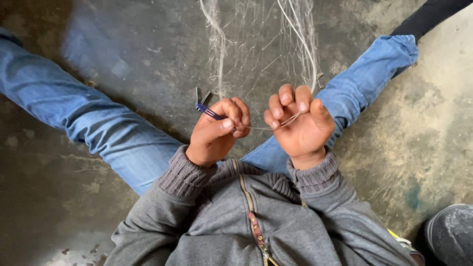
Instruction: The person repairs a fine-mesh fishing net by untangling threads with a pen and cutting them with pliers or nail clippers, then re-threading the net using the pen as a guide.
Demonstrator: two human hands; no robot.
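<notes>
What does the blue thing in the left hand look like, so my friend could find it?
Start at the gray hoodie and follow its left sleeve up to the left hand. Poking out of that fist, up and to the left, is the netting needle: a thin, flat, dark blue tool. The thread and net nearby are pale and stringy; only the needle is stiff and blue.

Bare concrete floor (148, 59), dark and worn
Mottled grey with paler, sandy scuffed patches toward the right edge, faint bluish sheen from soft daylight at upper left, small debris flecks lower left
</notes>
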